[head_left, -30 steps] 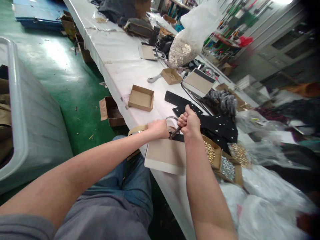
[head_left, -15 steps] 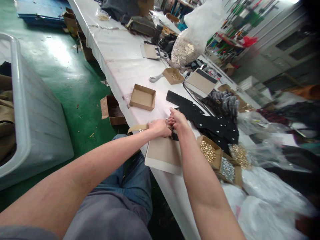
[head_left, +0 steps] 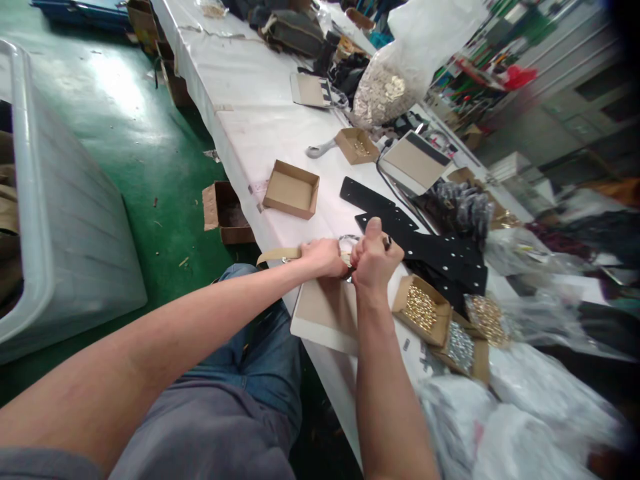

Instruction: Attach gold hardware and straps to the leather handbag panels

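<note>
My left hand (head_left: 325, 258) is closed at the table's near edge, above a beige board (head_left: 325, 313); a tan strap (head_left: 277, 255) with metal fittings runs out from its left side. Just right of it, my right hand (head_left: 375, 257) is a fist with the thumb up, wrapped round a dark tool whose tip shows at the top of the fist. A shiny metal piece lies between the hands, too small to make out. Black strips with white studs (head_left: 440, 257) lie beyond my right hand. What my left fingers pinch is hidden.
An open cardboard box (head_left: 291, 190) stands ahead. To the right are boxes of gold studs (head_left: 420, 308) and silver studs (head_left: 460, 345), beside plastic bags (head_left: 500, 427). A small box (head_left: 356, 145) is farther back. A grey bin (head_left: 75, 200) stands on the floor at left.
My right hand has turned into an upright fist and moved slightly right, with its forearm now more vertical. My left hand stays nearly in place. The view has shifted a little.
</note>
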A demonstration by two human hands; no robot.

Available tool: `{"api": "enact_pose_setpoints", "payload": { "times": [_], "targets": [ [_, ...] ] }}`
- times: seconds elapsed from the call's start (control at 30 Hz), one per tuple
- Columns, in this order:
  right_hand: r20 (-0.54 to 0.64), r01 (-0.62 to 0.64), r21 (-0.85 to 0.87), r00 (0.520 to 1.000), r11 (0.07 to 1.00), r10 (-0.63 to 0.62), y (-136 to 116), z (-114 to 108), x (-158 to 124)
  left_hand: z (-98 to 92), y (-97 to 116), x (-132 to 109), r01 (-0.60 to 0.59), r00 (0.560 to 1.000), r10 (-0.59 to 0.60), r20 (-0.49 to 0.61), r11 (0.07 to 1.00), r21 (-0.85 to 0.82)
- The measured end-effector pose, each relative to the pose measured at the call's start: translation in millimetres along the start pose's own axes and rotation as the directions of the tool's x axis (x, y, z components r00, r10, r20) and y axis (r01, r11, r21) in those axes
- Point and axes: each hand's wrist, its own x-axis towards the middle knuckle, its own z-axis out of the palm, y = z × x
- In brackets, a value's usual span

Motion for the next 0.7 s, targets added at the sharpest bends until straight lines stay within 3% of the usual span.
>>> {"api": "enact_pose_setpoints", "payload": {
  "times": [0.23,0.37,0.47,0.7],
  "targets": [
    [-0.202,0.170,-0.017,0.965,0.985,-0.170,-2,-10,-34,-1.3,4,4,0.004,0.999,-0.006,0.038,0.999,0.037],
    [-0.177,0.161,0.141,0.975,0.977,-0.136,-24,-29,-23,-3.0,6,1,0.007,0.999,-0.008,0.033,0.999,0.054],
    [-0.167,0.203,0.144,0.970,0.968,-0.179,-37,-39,-19,-2.6,5,1,-0.014,0.999,0.012,0.032,0.998,0.066],
    [-0.117,0.107,0.105,0.989,0.989,-0.094,-20,-21,-24,-0.7,2,1,-0.020,1.000,0.019,0.019,0.998,0.060]
  ]
}}
